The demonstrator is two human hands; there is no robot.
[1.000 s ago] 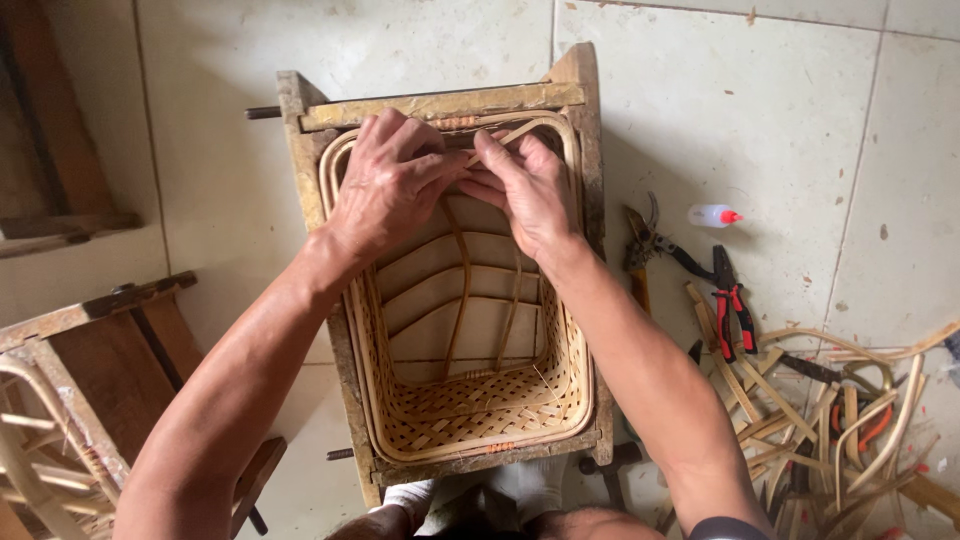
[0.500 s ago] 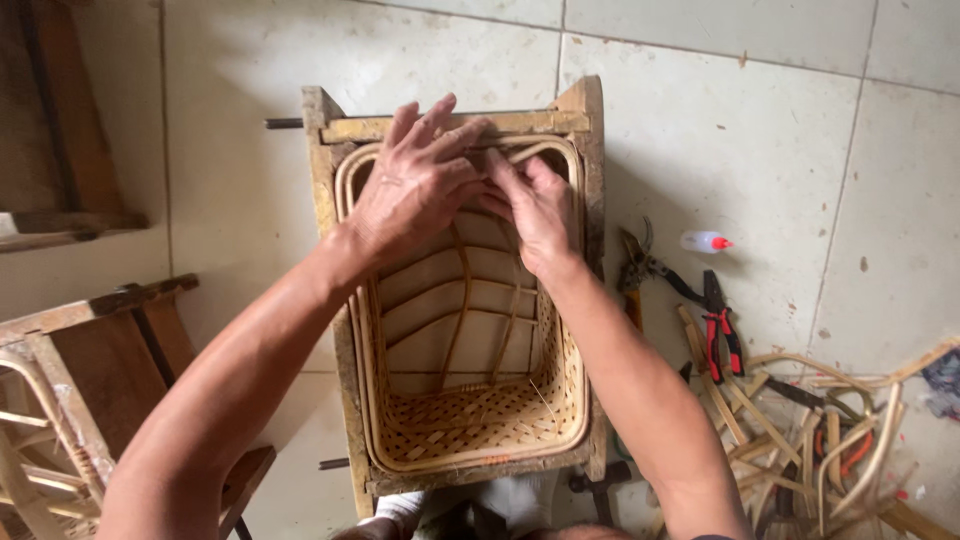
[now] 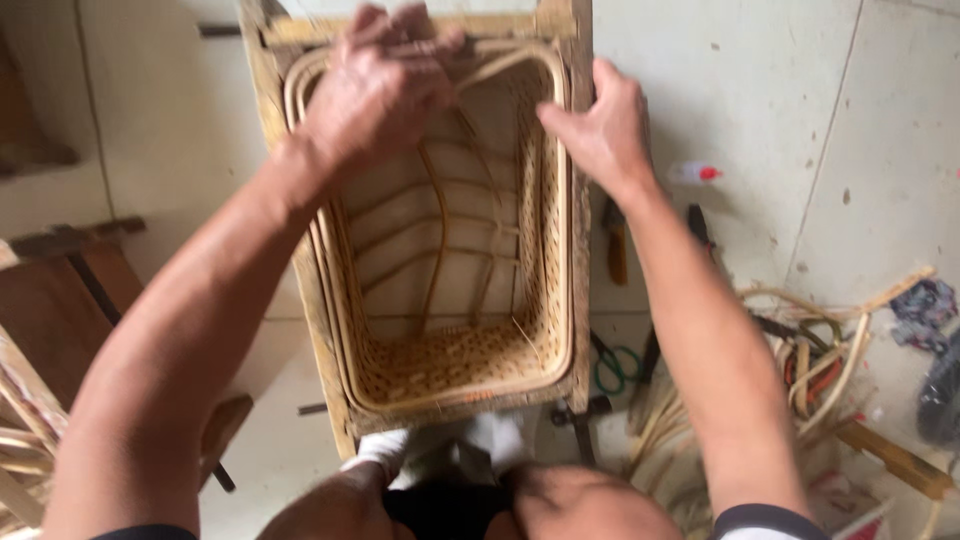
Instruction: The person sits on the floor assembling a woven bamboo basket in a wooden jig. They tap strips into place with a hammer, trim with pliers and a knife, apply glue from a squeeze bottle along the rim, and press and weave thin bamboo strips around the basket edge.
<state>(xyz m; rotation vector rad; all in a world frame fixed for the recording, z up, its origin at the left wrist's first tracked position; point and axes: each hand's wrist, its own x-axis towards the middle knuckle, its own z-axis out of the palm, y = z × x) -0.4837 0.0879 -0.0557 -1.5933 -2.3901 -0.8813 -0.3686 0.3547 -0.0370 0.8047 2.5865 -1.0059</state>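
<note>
Two bare hands work at the far end of a woven cane basket [image 3: 450,300] that sits inside a wooden frame [image 3: 580,200] on a pale tiled floor [image 3: 760,90], seen from above. The basket stands between the person's knees, its open mouth facing up, with curved cane ribs showing inside and a tight weave along the near wall.

The left hand [image 3: 375,85] is clenched over the far rim, fingers curled around a loose cane strip [image 3: 500,65] that bends away from the corner. The right hand [image 3: 600,125] lies on the right far corner, thumb and fingers pressed against the rim and frame; whether it pinches a strand I cannot tell, since the view is blurred.

To bend such a strip well, it seems wise to keep the right hand firm as an anchor at the corner while the left draws the cane snug along the rim in a smooth curve, avoiding a sharp kink that could crack it.

On the floor to the right lie pliers [image 3: 615,245], scissors with green handles [image 3: 618,365], a small white bottle with a red cap [image 3: 695,173] and a tangle of cane offcuts [image 3: 820,350]. A wooden stool [image 3: 60,300] stands at the left
</note>
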